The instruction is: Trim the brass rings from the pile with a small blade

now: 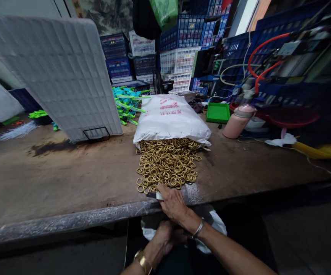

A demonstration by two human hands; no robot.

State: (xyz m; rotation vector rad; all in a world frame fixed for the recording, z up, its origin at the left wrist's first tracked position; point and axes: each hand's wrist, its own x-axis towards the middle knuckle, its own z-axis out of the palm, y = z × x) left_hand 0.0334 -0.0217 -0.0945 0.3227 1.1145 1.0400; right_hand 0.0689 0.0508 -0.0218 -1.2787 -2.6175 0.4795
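Note:
Many brass-coloured rings [168, 164] spill in a heap from the mouth of a white printed sack [171, 114] lying on the workbench. At the bench's front edge, my right hand [173, 203] touches the near side of the heap, fingers close together. By its fingertips lies a small flat dark-and-white piece [156, 195], its kind unclear. My left hand [167, 236] is lower, under my right wrist and below the edge, its fingers curled and partly hidden. White plastic sheeting [218, 223], perhaps a bag, shows around both hands over my lap.
A tall white ribbed panel [68, 72] stands on the bench [102, 172] at left. Green and turquoise plastic pieces [126, 103] lie behind it. At right are a green tray [217, 112], a pink bottle [239, 121] and a machine with red hoses [254, 61]. Stacked crates [179, 61] fill the back.

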